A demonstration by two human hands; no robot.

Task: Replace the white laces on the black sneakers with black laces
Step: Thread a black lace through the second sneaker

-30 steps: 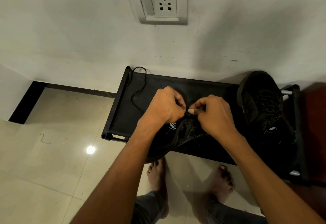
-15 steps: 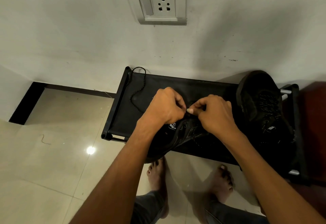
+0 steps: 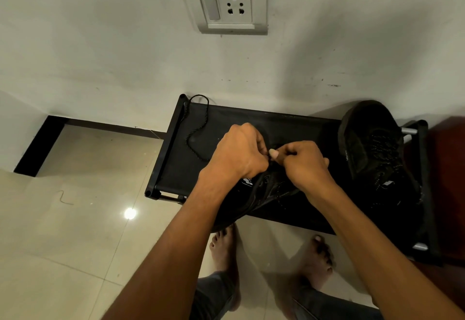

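Nearest you, your two bare feet [image 3: 271,254] stand on the beige tiled floor [image 3: 65,249], just in front of the low black rack [image 3: 173,148]. Your forearms reach forward over its front edge to the nearer black sneaker [image 3: 261,193], which lies on the rack's fabric surface with its heel overhanging toward you. Above its eyelets your left hand [image 3: 239,153] and right hand [image 3: 303,166] meet, each grip curled and pinched on the black lace [image 3: 201,123] at the point where the fingertips nearly touch; the lace end itself is too small to make out. From your left hand the lace trails away to the left, loops across the surface and curls over the rack's far left corner. To the right, the second black sneaker [image 3: 372,148] rests against the wall, its black lacing visible. Beyond, a white switch and socket plate [image 3: 226,2] sits on the wall.
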